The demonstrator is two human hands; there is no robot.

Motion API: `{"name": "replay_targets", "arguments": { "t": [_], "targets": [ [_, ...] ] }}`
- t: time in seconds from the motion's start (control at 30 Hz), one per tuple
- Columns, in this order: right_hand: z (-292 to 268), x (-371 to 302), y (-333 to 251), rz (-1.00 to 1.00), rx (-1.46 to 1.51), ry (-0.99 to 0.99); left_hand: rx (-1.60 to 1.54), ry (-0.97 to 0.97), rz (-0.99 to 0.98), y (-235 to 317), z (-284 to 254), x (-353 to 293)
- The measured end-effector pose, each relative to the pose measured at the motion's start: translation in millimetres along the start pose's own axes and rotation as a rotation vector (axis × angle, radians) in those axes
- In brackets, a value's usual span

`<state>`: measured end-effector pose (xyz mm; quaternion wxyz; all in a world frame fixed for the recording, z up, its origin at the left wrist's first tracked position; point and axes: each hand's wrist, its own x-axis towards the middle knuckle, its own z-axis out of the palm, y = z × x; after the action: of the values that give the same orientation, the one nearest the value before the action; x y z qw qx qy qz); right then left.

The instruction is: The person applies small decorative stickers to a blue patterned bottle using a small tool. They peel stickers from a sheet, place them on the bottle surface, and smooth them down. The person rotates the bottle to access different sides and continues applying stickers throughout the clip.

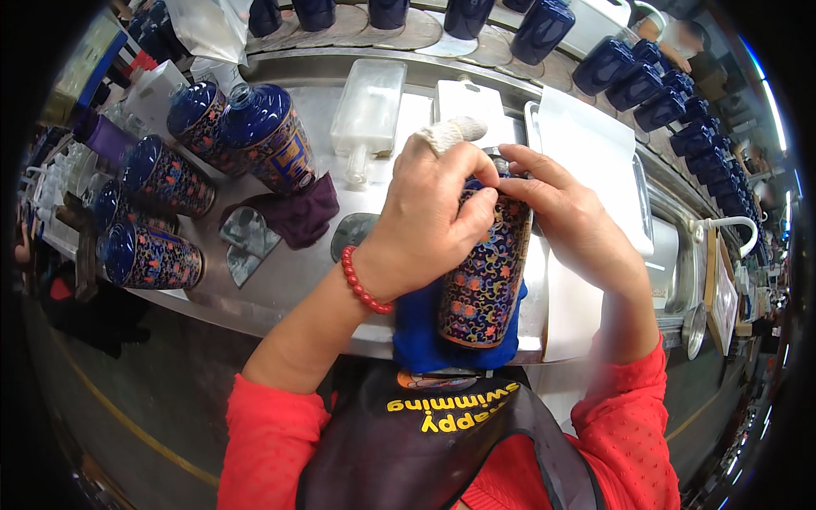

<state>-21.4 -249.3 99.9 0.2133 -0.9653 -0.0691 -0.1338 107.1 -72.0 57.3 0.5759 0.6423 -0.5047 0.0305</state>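
A dark blue bottle with a colourful floral wrap point(486, 285) leans in front of me, its base on a blue cloth point(416, 327). My left hand point(442, 191) has thumb and forefinger closed at the bottle's shoulder. Whitish fabric point(450, 134) covers one of its fingers, and a red bead bracelet circles the wrist. From the other side, my right hand point(565, 200) is closed about the shoulder and neck, fingertips close to the left ones. Both hands largely hide the bottle's top, so what the fingertips pinch there is not clear.
Several floral-wrapped blue bottles point(270, 140) stand or lean at the left, by a purple cloth point(297, 212) and a grey patterned piece point(248, 238). A clear bottle-shaped piece point(367, 110) lies beyond my left hand. Plain blue bottles point(542, 32) line a curved conveyor. White sheets point(586, 161) lie right.
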Motion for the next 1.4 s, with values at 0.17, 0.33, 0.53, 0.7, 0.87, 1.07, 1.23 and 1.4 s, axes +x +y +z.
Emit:
{"name": "replay_targets", "arguments": {
  "t": [0.17, 0.33, 0.53, 0.7, 0.87, 1.07, 1.23, 1.4],
  "targets": [
    [-4, 4, -7, 0.064, 0.096, -0.024, -0.078, -0.011, -0.159, -7, -10, -11],
    [-7, 13, -14, -0.041, -0.075, 0.018, -0.108, -0.020, -0.228, -10, -12, -24],
    [-7, 14, -18, -0.038, -0.088, 0.039, -0.102, -0.022, -0.256, -10, -12, -33],
    [-8, 13, -18, -0.061, -0.098, 0.036, -0.107, -0.002, -0.232, -11, -10, -36],
    [-6, 14, -21, -0.017, -0.091, 0.029, -0.107, 0.002, -0.228, -12, -7, -38],
    [-4, 19, -25, -0.012, -0.086, 0.012, -0.119, 0.011, -0.229, -13, -5, -38],
    [-3, 23, -26, -0.036, -0.111, -0.002, -0.107, 0.011, -0.224, -13, -5, -40],
    [-2, 20, -25, -0.022, -0.108, -0.004, -0.079, 0.022, -0.207, -14, -4, -41]
  ]
}}
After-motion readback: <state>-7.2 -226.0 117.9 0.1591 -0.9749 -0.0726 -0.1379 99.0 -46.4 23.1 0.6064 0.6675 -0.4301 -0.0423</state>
